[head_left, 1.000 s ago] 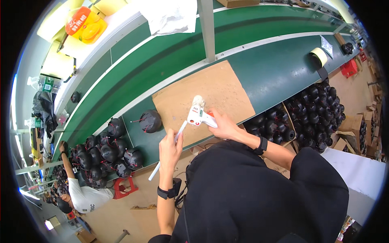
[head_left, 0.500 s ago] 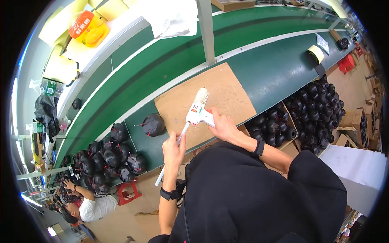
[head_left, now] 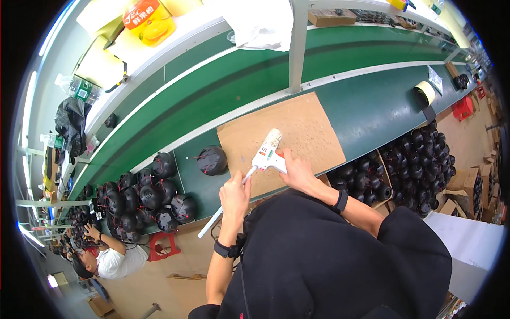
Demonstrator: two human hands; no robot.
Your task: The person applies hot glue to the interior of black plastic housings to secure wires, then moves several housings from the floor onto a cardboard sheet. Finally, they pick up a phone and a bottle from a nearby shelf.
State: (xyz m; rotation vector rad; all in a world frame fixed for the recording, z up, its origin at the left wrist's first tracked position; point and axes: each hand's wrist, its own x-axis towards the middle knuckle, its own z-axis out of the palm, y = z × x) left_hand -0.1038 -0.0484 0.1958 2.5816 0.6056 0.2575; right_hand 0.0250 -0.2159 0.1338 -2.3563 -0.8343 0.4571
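Note:
A white hot glue gun (head_left: 268, 153) is held over a sheet of brown cardboard (head_left: 297, 119), its nozzle pointing away from me. My right hand (head_left: 298, 171) is closed around its handle. A long pale glue stick (head_left: 211, 222) runs into the back of the gun, and my left hand (head_left: 235, 195) pinches it just behind the gun. Left of the cardboard rests a round black housing (head_left: 212, 160) with a red wire sticking out.
Several more black housings (head_left: 151, 196) crowd the bench at the left. Boxes of black round parts (head_left: 414, 165) stand at the right. A tape roll (head_left: 424, 94) lies on the green bench (head_left: 372, 103). A co-worker in a white shirt (head_left: 119, 261) sits at the far left, near a red stool (head_left: 163, 245).
The view has shifted, so the bench sits further right and slightly lower. Both hands keep their hold on the glue gun and glue stick.

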